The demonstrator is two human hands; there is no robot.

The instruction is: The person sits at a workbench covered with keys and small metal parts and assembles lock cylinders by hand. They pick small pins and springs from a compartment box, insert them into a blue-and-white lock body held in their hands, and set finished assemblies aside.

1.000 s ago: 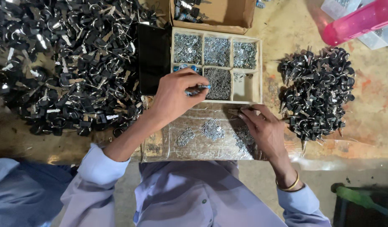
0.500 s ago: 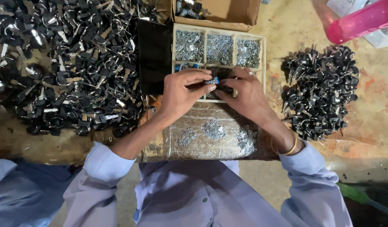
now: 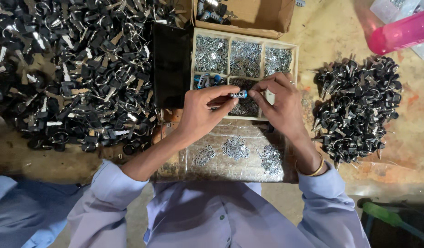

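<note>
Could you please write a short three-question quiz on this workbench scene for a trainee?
1. True or false: both hands meet on one small silver cylinder with a blue end.
2. Which side of the wooden compartment tray has the bigger heap of black keys? A. the person's left B. the person's right
3. What lies on the shiny sheet below the tray?

Key
1. True: the left hand and right hand both pinch the small cylinder above the wooden compartment tray.
2. A: the large key heap is on the left; the smaller key heap is on the right.
3. Three small piles of silver metal parts on the shiny sheet.
</note>
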